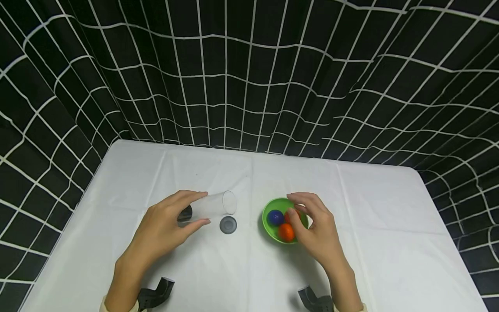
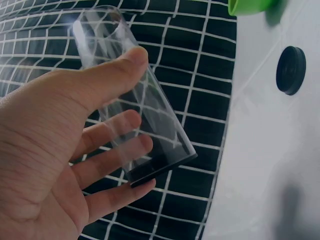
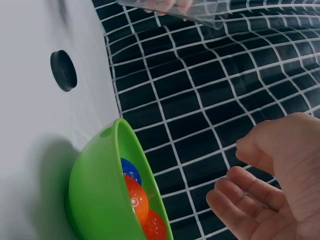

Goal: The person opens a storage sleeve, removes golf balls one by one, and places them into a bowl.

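Note:
My left hand (image 1: 163,223) grips a clear cylinder (image 1: 210,207) with a black base, thumb on one side and fingers on the other. The cylinder is tilted onto its side, its open mouth facing right. A dark round lid (image 1: 228,225) lies on the table below that mouth. Over the right edge of a green bowl (image 1: 267,226) hovers my right hand (image 1: 319,229), fingers loosely bent and nothing between them. Inside the bowl are a blue ball (image 1: 275,217), an orange ball (image 1: 286,232) and a red-orange ball (image 3: 155,226), partly hidden by the right hand in the head view.
White cloth covers the table (image 1: 249,277). Behind it and along both sides hangs a black curtain (image 1: 241,86) with a white grid. Black wrist mounts (image 1: 156,294) show near both forearms.

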Tool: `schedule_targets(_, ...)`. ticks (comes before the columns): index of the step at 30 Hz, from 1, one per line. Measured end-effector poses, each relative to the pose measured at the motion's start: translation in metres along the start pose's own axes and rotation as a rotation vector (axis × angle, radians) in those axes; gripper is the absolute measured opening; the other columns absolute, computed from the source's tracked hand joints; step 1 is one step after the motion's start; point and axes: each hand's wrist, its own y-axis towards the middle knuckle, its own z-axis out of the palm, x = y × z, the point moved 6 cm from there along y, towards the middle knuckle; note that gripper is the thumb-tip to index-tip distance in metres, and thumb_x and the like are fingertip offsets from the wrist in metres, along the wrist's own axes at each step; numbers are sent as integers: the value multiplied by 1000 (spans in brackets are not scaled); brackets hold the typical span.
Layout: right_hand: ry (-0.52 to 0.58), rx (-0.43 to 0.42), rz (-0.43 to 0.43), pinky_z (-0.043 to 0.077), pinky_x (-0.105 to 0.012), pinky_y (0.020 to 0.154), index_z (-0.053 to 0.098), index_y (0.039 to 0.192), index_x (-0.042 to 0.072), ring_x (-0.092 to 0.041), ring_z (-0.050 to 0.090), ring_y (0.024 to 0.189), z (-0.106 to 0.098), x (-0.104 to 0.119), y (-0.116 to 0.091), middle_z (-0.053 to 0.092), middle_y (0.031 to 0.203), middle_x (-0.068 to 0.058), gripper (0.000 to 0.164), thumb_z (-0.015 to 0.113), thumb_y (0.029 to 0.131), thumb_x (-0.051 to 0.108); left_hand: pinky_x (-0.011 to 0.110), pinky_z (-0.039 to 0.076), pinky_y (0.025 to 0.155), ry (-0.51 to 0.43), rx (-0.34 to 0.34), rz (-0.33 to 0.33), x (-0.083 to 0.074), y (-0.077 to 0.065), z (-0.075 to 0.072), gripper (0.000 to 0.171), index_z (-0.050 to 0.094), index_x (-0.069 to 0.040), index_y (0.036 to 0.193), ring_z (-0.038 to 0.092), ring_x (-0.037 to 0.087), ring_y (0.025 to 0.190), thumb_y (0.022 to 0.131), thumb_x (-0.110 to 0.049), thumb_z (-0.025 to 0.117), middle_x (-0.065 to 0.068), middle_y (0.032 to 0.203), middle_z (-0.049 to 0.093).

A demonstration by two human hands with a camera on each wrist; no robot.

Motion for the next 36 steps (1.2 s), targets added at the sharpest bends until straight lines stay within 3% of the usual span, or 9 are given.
schedule_targets(4,40,3,-12,60,-20,99,73,125,4,-7,67,117,-2,0,4,70,125,-11,34,70,94,-9,41,62,93,-27,3,-37,3,-1,1,53,72,-25,132,75,15,114,83,-34,92,-10,123,76)
schedule_targets(13,29,-3,44,54,-11,101,70,131,6,-1,67,115,-18,-6,3,71,125,-8,36,69,97,-6,42,60,101,-133,20,-100,15,-1,14,55,70,-18,131,75,20,118,82,-24,93,-4,125,78)
schedule_targets(19,-103,-21,69,43,-4,110,72,130,9,2,64,119,-32,-12,0,73,125,-7,34,72,97,1,35,62,102,-357,73,-126,29,-1,30,54,63,-16,126,75,21,112,81,-13,93,-2,121,76)
schedule_targets(24,-89,-43,86,41,-4,111,71,129,4,9,61,119,-42,-16,1,73,125,-9,32,71,98,-1,30,59,106,-470,116,-164,39,0,45,56,58,-15,126,73,27,116,82,-13,92,5,121,74)
schedule_targets(29,-44,-30,105,46,-6,108,72,128,5,7,64,115,-46,-19,-1,72,124,-5,30,69,99,-1,38,59,106,-489,162,-191,45,-2,52,58,56,-10,131,70,33,119,84,-9,90,14,125,72)
schedule_targets(36,-37,7,134,49,-6,104,73,127,7,3,68,110,-48,-25,-3,72,120,-4,28,68,100,0,38,61,103,-494,217,-233,50,-6,53,53,50,-12,121,70,27,118,84,-3,87,14,125,68)
